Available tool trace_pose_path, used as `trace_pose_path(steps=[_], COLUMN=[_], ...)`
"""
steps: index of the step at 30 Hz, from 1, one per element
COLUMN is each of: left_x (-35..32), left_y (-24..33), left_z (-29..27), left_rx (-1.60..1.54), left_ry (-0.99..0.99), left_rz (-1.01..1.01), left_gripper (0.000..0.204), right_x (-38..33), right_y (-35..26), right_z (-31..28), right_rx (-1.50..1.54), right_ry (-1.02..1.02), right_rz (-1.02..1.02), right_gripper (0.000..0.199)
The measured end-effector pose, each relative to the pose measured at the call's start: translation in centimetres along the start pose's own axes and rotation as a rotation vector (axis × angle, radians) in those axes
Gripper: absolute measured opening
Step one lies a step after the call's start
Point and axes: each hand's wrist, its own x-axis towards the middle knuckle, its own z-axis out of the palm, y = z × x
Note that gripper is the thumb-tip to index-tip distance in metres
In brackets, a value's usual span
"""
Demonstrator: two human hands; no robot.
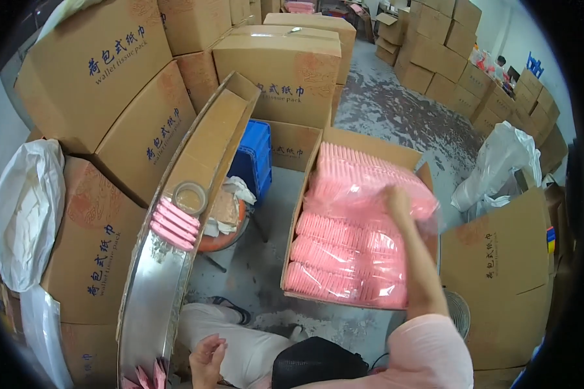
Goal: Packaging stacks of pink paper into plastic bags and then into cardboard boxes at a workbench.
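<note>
My right hand (398, 201) is closed at the clear plastic bag of pink tissue packs (350, 170) at the far end of an open carton (334, 301); motion blurs its fingertips. That bag lies slightly askew, its loose film reaching the carton's right side. Nearer to me, more bagged rows of pink tissue packs (328, 249) fill the carton. Held low beside the metal chute (150, 301), my left hand (207, 358) is empty, its fingers loosely bent and apart. A few pink packs (174, 223) lie on the chute beside a tape roll (190, 197), and others (150, 375) are at its near end.
Large cartons (133, 123) are stacked at the left and back. Beneath the chute are a blue crate (256, 152) and an orange-rimmed basin (224, 241). White plastic sacks (503, 159) and a carton (496, 259) stand at right. A person (500, 61) is far off.
</note>
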Motion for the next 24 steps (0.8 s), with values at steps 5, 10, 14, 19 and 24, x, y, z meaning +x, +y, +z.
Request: trace_pose_path(steps=[5,10,14,19,24], left_x=[-1.3,-1.6,0.5,1.8,2.2], left_y=[-2.2,-5.8,-3.5,-2.4,-4.3], left_z=[-0.6,-0.5,2.9,4.6,5.0], left_rx=[-0.191,-0.395,-0.07,0.037,-0.009], left_ry=[0.148,0.11,0.045,-0.003,-0.017], left_rz=[-0.17,-0.308,-0.197,-0.079,-0.089], left_gripper=[0.025,0.032,0.027,0.025,0.024], right_x=[14.2,18.3,12.9,7.7,8.3], right_y=[-2.9,-7.2,-6.2,-2.0,-1.8], right_z=[-9.8,-2.6,10.9,15.5,14.6], right_rx=[-0.271,-0.684,-0.652,-0.503,-0.393], right_ry=[0.285,0.252,0.238,0.354,0.008], right_rz=[0.09,-0.105,-0.225,-0.302,-0.176], right_gripper=[0.02,0.015,0.016,0.01,0.008])
